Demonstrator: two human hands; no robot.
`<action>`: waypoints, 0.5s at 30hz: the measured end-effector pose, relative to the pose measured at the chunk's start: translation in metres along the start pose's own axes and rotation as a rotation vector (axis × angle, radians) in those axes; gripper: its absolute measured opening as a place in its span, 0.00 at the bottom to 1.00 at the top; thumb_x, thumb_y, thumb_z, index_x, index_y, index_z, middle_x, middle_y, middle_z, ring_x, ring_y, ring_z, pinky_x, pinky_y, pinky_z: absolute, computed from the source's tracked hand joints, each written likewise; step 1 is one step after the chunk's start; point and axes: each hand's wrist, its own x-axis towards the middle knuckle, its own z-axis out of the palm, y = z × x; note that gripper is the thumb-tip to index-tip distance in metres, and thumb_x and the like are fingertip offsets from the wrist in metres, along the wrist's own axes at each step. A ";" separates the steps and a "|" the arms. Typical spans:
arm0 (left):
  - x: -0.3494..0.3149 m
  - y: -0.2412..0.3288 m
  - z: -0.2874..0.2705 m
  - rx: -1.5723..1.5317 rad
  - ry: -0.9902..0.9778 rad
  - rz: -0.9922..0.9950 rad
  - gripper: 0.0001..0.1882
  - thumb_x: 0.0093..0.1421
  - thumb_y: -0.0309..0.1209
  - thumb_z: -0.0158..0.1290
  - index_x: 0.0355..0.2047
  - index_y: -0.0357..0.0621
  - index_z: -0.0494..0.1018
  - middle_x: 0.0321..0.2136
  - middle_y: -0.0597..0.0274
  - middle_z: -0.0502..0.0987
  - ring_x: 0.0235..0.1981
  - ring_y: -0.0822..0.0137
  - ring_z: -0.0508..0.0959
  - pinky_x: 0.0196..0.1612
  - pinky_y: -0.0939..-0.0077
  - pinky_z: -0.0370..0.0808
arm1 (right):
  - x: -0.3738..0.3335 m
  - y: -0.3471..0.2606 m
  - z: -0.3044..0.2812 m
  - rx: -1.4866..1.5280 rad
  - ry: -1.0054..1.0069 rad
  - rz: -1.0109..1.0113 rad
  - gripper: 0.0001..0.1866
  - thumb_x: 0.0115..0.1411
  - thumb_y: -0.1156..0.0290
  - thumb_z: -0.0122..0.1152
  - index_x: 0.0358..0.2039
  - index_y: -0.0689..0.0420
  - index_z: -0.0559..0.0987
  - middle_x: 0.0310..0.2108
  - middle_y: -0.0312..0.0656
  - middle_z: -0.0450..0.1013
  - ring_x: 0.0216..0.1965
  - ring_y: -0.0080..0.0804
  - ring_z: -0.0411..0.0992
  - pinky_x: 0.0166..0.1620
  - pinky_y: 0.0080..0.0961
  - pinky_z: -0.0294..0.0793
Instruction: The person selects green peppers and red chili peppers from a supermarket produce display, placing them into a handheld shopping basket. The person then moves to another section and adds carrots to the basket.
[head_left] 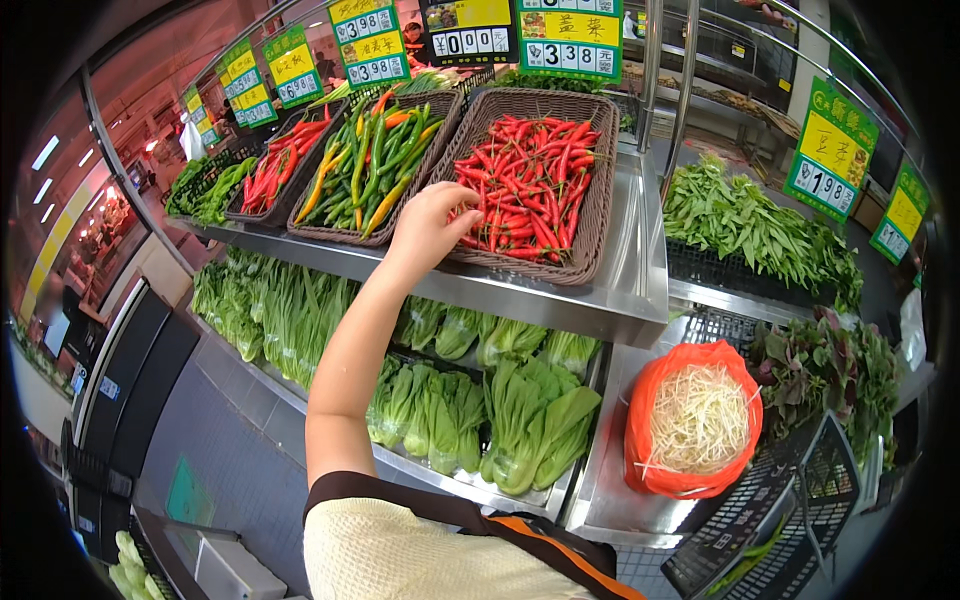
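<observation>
My left hand (436,222) reaches over the near left edge of a brown woven basket (604,190). The basket is filled with small red chili peppers (535,180). The fingers are curled in a pinch with the thumb on the near side, and red shows between the fingertips, seemingly a chili pepper at the edge of the pile. My right hand is out of view. At the lower right a dark shopping basket (825,470) hangs tilted, with long green peppers (752,555) inside.
Left of the chilies stands a basket of mixed green and orange peppers (375,160), then larger red peppers (290,160). Below the steel shelf (480,285) lie leafy greens (535,420). An orange-red bag of bean sprouts (640,430) stands right. Price signs (570,40) line the back.
</observation>
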 end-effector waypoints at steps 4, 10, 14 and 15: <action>0.032 -0.017 0.008 0.183 -0.184 -0.042 0.27 0.43 0.35 0.62 0.43 0.37 0.69 0.38 0.50 0.72 0.39 0.54 0.73 0.43 0.67 0.69 | -0.025 0.002 0.069 0.049 0.755 0.245 0.09 0.52 0.66 0.48 0.17 0.51 0.67 0.13 0.32 0.60 0.14 0.22 0.53 0.20 0.21 0.52; 0.063 -0.015 0.017 0.033 -0.310 0.199 0.24 0.44 0.28 0.60 0.44 0.39 0.70 0.39 0.52 0.73 0.40 0.56 0.74 0.44 0.68 0.71 | -0.044 -0.002 0.139 0.100 0.766 0.171 0.15 0.54 0.63 0.46 0.35 0.60 0.74 0.34 0.40 0.72 0.37 0.31 0.68 0.42 0.27 0.65; 0.111 -0.040 0.013 -0.087 -0.100 0.035 0.14 0.50 0.29 0.56 0.39 0.40 0.74 0.34 0.56 0.76 0.31 0.66 0.76 0.36 0.74 0.72 | -0.045 -0.005 0.151 0.135 0.726 0.215 0.18 0.54 0.62 0.46 0.40 0.61 0.72 0.39 0.41 0.71 0.41 0.32 0.67 0.46 0.30 0.65; 0.125 -0.039 0.016 -0.018 -0.088 0.003 0.14 0.51 0.31 0.56 0.38 0.40 0.74 0.33 0.55 0.76 0.32 0.65 0.76 0.37 0.73 0.72 | -0.044 -0.004 0.152 0.133 0.723 0.213 0.18 0.53 0.62 0.46 0.40 0.61 0.72 0.38 0.42 0.71 0.40 0.33 0.67 0.45 0.30 0.65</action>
